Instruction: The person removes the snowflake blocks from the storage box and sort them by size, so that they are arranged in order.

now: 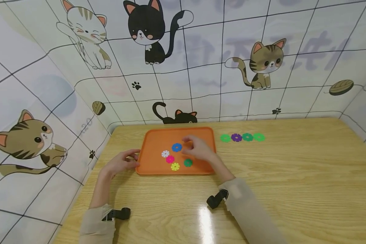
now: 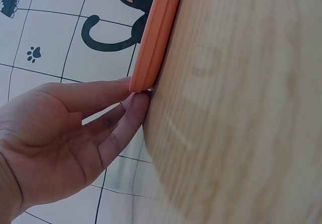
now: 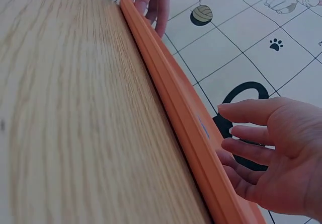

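Note:
An orange tray [image 1: 154, 140] lies on the table, with small notched plastic discs on it. My left hand [image 1: 122, 163] pinches the tray's left edge; in the left wrist view, thumb and fingers [image 2: 136, 108] meet its corner. Over the tray's right half hovers my right hand [image 1: 198, 148], thumb and fingers apart, nothing between them. Left of its fingertips lies a blue disc [image 1: 177, 147]. A white disc [image 1: 165, 154], a pink disc [image 1: 170, 159] and a yellow disc [image 1: 175, 166] lie nearer the front left. A green disc [image 1: 188, 162] lies below the right hand.
Right of the tray, a row of discs lies on the wooden table [image 1: 277, 179]: a light green disc [image 1: 225, 138], a purple disc [image 1: 236, 137], a teal disc [image 1: 247, 137] and another light green disc [image 1: 259, 137]. A cat-print wall covering [image 1: 201, 84] stands behind and to the sides.

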{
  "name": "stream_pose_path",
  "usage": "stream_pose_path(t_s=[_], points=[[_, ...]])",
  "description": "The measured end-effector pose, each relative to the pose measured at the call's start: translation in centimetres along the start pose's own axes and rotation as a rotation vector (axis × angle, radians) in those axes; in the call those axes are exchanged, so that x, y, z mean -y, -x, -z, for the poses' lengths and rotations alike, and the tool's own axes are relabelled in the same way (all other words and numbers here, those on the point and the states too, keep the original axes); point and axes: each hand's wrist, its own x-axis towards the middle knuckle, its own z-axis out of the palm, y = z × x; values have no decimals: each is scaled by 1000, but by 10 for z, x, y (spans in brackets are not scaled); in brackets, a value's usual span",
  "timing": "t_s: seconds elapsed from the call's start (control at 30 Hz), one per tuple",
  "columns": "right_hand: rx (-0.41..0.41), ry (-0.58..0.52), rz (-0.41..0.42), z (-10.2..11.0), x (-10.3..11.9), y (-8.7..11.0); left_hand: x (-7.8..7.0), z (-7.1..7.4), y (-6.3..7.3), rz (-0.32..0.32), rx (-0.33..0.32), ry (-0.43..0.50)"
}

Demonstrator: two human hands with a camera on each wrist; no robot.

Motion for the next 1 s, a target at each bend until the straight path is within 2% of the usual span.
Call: stream_pose_path(t_s=[0.37,0.67,1.0], points=[[-14,-12,-58,-20,5,-14,1,1,1,-7,5,-16],[-64,82,-22,-29,3,-24,2,1,0,-9,0,-10],[-45,133,-92,-30,3,-25,3,1,0,-7,5,1]])
